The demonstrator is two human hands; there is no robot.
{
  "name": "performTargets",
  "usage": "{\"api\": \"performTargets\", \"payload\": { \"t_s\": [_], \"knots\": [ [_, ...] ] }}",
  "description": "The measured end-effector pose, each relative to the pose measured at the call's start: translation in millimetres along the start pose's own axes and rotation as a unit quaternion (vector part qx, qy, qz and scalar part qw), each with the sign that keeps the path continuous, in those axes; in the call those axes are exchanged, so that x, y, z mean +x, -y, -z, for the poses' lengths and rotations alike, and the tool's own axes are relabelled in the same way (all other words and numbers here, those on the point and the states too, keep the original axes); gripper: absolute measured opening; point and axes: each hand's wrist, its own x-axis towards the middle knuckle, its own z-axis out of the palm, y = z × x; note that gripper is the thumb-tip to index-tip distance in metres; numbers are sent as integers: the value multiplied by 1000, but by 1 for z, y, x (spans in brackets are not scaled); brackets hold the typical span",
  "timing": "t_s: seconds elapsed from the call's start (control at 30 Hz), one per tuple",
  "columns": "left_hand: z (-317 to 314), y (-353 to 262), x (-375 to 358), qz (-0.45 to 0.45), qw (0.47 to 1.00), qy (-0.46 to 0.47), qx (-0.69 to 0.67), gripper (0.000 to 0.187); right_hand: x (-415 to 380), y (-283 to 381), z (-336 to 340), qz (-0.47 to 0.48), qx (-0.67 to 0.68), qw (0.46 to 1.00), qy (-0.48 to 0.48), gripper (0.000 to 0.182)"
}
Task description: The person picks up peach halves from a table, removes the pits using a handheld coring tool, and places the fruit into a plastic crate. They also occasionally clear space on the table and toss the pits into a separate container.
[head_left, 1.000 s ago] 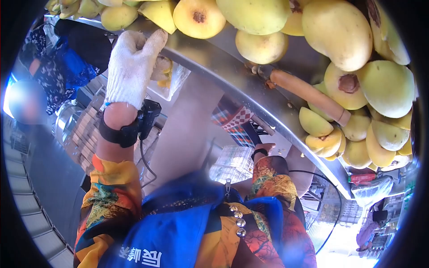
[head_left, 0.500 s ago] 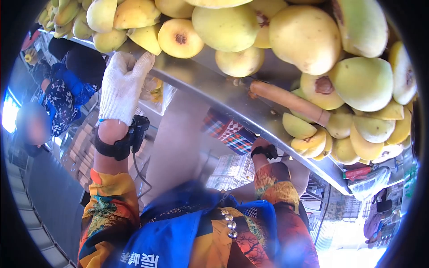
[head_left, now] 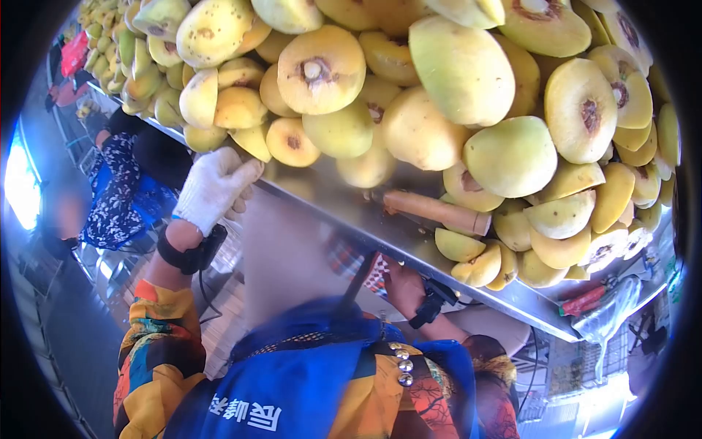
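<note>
My left hand [head_left: 216, 186], in a white knitted glove, is at the metal table's edge [head_left: 329, 212] beside cut yellow-green fruit [head_left: 292, 141]. Its fingers are curled; what they hold, if anything, is hidden. Lower and to the right, my bare right hand [head_left: 402, 289] is closed below the edge, by a checked cloth [head_left: 376, 274]. A dark, thin, straight object [head_left: 360, 279] slants down and left from its fingers. A wooden handle [head_left: 439, 212] lies on the table among the fruit pieces.
Halved fruit is heaped across the tabletop. A red item [head_left: 583, 301] and a clear plastic bag [head_left: 610, 318] are at the right edge. At the left is another person in a dark patterned sleeve [head_left: 117, 186]. Crates are below the table.
The view has shifted, showing more fruit. My left hand's fingers are more curled. My right hand has come up into clearer view, with the dark thin object now visible.
</note>
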Motion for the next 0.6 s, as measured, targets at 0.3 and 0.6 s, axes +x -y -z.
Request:
{"api": "performTargets", "payload": {
  "t_s": [0.3, 0.6],
  "knots": [
    [-12, 16, 4, -73, 989, -35, 126, 36, 23, -47, 23, 109, -68, 992, -13, 25],
    [-4, 38, 0, -256, 956, -107, 97, 47, 66, -95, 22, 182, -217, 941, -183, 19]
  ]
}}
